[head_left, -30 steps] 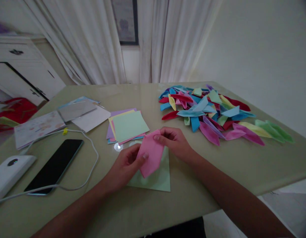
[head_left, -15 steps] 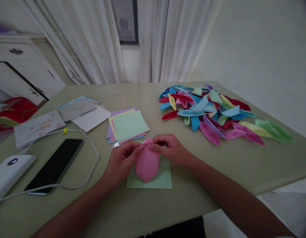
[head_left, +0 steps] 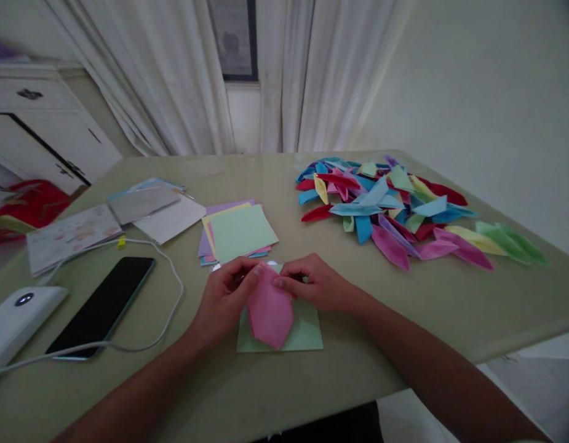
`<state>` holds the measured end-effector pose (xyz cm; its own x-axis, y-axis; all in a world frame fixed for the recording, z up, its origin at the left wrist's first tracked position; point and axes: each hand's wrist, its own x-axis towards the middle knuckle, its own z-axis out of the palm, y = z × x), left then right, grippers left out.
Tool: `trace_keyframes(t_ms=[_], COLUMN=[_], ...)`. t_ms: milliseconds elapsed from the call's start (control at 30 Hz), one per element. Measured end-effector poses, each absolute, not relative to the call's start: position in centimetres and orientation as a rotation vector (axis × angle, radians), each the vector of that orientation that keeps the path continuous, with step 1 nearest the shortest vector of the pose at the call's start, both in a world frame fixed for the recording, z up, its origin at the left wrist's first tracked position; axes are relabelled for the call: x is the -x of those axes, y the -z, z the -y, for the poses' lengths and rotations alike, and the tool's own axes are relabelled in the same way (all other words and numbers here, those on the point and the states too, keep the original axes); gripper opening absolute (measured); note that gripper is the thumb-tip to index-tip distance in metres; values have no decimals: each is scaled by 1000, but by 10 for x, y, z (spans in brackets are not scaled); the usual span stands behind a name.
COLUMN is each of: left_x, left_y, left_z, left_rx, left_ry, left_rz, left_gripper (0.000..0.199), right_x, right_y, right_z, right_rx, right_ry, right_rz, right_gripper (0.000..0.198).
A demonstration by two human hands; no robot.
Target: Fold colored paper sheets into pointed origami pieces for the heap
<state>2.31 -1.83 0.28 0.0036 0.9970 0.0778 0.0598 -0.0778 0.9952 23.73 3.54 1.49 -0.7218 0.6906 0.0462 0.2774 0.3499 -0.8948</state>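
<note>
A pink folded paper [head_left: 271,311] with a pointed lower end is held between my two hands. My left hand [head_left: 229,292] pinches its upper left edge, thumb in front. On the upper right edge, my right hand [head_left: 314,282] grips it between thumb and fingers. Beneath the pink paper, a light green paper sheet [head_left: 307,332] lies flat on the table. Just beyond my hands sits a stack of coloured square sheets [head_left: 242,234], light green on top. The fingers behind the pink paper are hidden.
Folded coloured paper pieces [head_left: 381,203] are heaped at the back right of the table [head_left: 358,357]. To the left lie a black phone [head_left: 104,301], a white device [head_left: 26,314], a white cable [head_left: 180,289] and packets with printed paper [head_left: 76,237].
The pink paper has tilted, its lower point swinging slightly right and its top shifting left. My left thumb has moved a little left with it; the right hand still grips the other edge.
</note>
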Motion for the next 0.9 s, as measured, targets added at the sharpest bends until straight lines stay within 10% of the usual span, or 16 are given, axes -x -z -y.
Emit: trace_keyframes(t_ms=[667, 900], left_x=[-23, -24], left_y=[-1, 0], left_z=[12, 10], left_rx=[-1054, -1117], left_ry=[-1384, -1356], left_rz=[-1253, -1205], left_gripper=[31, 45], right_x=[-233, -236], right_y=[-6, -1], right_z=[-41, -58], right_rx=[775, 1033], right_ry=[-1804, -1395], right_rz=[1697, 1280], right_gripper=[34, 31])
